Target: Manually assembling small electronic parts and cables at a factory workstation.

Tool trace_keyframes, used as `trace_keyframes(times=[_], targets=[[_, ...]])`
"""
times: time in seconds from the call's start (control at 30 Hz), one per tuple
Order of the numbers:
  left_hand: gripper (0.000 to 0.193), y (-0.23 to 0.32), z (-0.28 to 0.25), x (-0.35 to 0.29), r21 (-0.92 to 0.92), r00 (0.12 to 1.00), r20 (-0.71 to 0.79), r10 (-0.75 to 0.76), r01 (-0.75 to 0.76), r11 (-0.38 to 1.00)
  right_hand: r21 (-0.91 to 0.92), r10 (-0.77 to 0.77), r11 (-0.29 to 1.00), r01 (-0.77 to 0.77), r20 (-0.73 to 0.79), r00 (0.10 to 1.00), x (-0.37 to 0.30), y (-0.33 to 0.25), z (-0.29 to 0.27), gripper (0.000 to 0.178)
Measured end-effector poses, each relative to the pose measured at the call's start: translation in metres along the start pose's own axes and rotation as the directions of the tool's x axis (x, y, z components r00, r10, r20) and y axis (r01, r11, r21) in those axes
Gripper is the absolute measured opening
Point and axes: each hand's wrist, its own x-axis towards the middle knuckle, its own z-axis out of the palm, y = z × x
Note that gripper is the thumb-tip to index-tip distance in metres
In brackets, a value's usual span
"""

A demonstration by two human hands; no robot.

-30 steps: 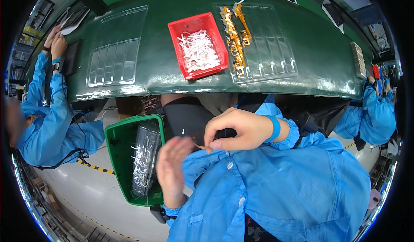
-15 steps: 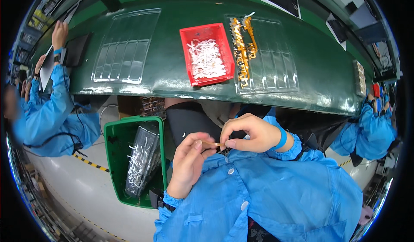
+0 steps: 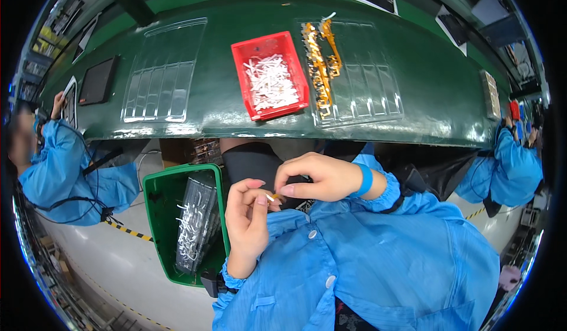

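Both hands, left hand (image 3: 248, 222) and right hand (image 3: 316, 176), pinch a small orange part (image 3: 273, 197) between fingertips, probably for peeling; green bin (image 3: 158, 224) sits just left.

the tiny piece (image 3: 273, 198) pinched between the left hand (image 3: 247, 222) and right hand (image 3: 316, 176) is too small to make out. the green bin (image 3: 158, 224) hides behind the left forearm at its lower corner. the worktop (image 3: 224, 112) front edge covers the person's lap.
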Motion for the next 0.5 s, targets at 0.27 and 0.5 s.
trace_keyframes(times=[0.27,0.5], targets=[[0.030,0.004,0.002,-0.004,0.335,0.967,-0.035,0.251,-0.225,0.915,0.148,0.056,0.987,-0.058,0.020,0.998,0.000,-0.007,0.013,0.013],[0.024,-0.007,-0.005,-0.009,0.792,0.585,0.290,0.758,-0.591,0.153,0.211,0.002,0.977,0.025,-0.126,0.992,-0.005,-0.015,0.021,0.010]])
